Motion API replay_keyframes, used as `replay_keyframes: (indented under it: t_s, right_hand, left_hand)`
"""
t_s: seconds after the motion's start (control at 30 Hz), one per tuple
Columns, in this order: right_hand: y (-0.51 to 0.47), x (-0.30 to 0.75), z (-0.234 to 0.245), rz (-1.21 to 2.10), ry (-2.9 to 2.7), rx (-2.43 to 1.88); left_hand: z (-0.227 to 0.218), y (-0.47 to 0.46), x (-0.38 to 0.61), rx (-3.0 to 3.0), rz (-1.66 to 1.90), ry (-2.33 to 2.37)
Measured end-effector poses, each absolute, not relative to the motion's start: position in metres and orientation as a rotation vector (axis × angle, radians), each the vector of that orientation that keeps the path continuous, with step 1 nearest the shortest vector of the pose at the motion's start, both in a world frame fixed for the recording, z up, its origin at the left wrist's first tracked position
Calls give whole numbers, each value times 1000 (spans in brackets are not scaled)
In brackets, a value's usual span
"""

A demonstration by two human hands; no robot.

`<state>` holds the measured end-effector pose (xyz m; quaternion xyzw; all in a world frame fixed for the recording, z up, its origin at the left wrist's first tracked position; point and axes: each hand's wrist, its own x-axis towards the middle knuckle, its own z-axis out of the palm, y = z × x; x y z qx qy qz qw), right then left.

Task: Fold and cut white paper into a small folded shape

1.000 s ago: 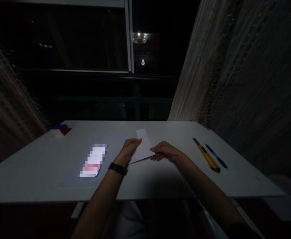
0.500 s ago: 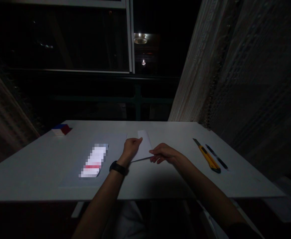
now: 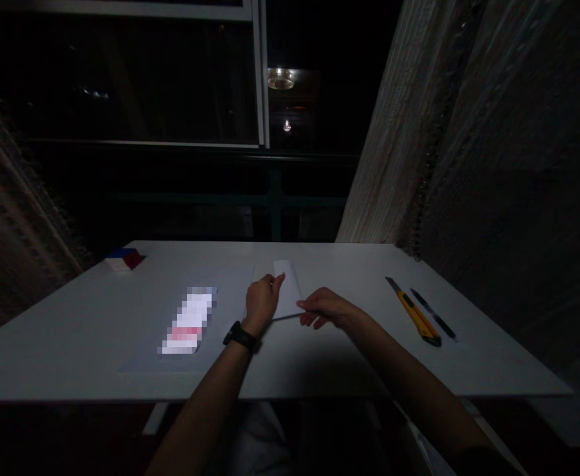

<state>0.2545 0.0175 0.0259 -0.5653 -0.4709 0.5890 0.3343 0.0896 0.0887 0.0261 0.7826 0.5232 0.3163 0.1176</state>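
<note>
A folded sheet of white paper (image 3: 287,291) is held just over the middle of the white table. My right hand (image 3: 326,307) pinches its lower right corner between thumb and fingers. On the left side, my left hand (image 3: 263,301) is closed at the paper, its thumb lying along the sheet and its other fingers curled and partly hidden. A dark watch sits on my left wrist. Left of that hand, a lit phone (image 3: 189,322), its screen blurred out, rests on another flat white sheet (image 3: 141,357).
To the right lie a yellow box cutter (image 3: 416,316) with its blade out and a dark pen (image 3: 433,314). A colored puzzle cube (image 3: 123,260) stands at the table's (image 3: 349,264) far left. Curtains hang on both sides of a dark window.
My left hand has shifted slightly to the right across the paper, with its thumb more upright. My right hand keeps its pinch at nearly the same spot.
</note>
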Motion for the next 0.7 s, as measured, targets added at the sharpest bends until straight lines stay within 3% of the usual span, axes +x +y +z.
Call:
replay_keyframes:
  t_s: [0.47,0.7]
  right_hand:
    - [18,253,25,1534,-1240,-1474]
    - [18,254,23,1327,-1358,-1541]
  left_hand:
    - [15,103,91,2079,1092,1377]
    - [17,104,89,1653,1046,1153]
